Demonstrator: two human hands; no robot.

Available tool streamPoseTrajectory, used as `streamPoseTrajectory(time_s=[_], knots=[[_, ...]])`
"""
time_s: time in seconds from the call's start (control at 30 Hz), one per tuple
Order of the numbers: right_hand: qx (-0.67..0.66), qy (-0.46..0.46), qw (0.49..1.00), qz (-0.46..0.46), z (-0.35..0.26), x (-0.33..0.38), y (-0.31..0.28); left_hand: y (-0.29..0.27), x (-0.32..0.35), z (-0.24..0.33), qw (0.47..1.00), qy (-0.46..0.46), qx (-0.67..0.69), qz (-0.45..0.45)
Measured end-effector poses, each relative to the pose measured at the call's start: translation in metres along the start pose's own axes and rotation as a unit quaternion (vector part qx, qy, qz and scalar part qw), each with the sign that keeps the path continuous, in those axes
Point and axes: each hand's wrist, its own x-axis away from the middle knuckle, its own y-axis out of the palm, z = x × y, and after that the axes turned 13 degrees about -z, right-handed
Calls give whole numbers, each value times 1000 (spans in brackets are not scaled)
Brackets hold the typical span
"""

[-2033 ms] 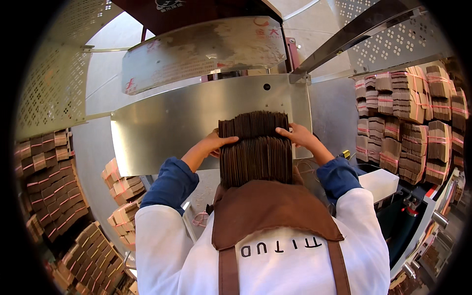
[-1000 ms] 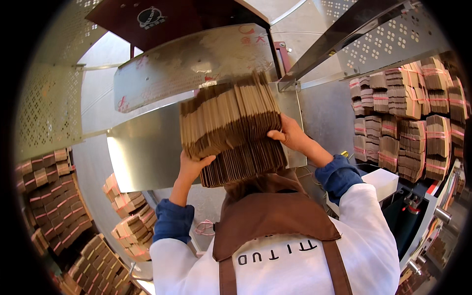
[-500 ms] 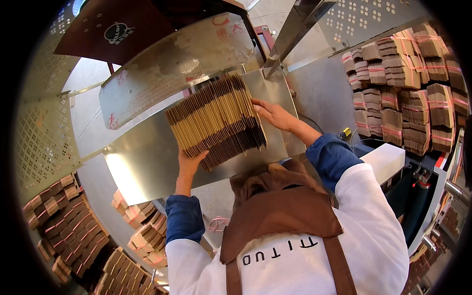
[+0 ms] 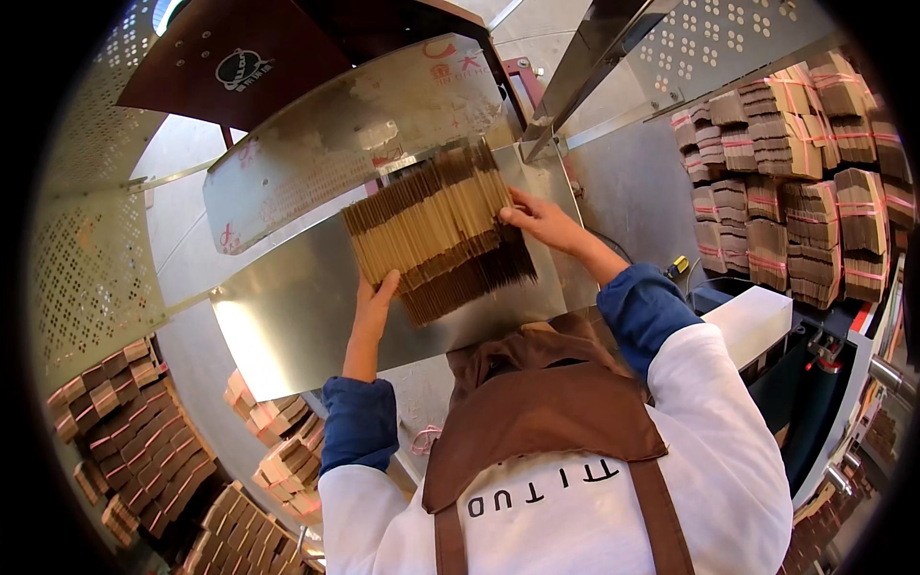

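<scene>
Head-worn fisheye, near, looks down on hands (image 4: 542, 219).

Packed stack (image 4: 431, 230): tan band mid, dark brown bands either side; fine close striping throughout.
Table (image 4: 287, 326): silver-grey metal, white glare at left end.
Guard plate (image 4: 316, 144): cloudy silver, red print.
Machine cover (image 4: 192, 77): deep maroon, round pale-and-dark emblem.
Left panel (image 4: 81, 259): yellowish-olive, dotted with perforations.
Right panel (image 4: 714, 48): grey, hole clusters in flower pattern.
Bundles at right (image 4: 767, 206): browns and tans, pinkish-red bands.
Bundles at left (image 4: 144, 441): darker brown, pink stripes.
Apron (image 4: 537, 431): plain brown.
Top (image 4: 724, 412): white, black lettering.
Cuffs (image 4: 359, 422): blue.
</scene>
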Motion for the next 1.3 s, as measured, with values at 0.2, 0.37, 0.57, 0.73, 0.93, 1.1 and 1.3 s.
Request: streamPoseTrajectory(time_s=[0.2,0.37,0.57,0.73,0.93,1.1,1.3], knots=[[-2,-25,1000,5,0,-3,-39,22,-24,14,1000,7,12,-13],[0,23,998,59,-7,-12,-15,-51,8,-31,981,-117,150,34],[52,69,992,91,-19,-11,-9,-84,31,-71,960,-115,36,252],[43,49,987,144,1,-8,-31,-66,-5,-45,879,42,-353,317],[217,70,930,288,-20,19,-49,55,-54,65,962,133,-207,121],[269,41,920,281,-29,20,-38,103,-117,76,968,74,-239,18],[264,30,932,244,-25,17,-40,118,-139,88,928,46,-369,29]])
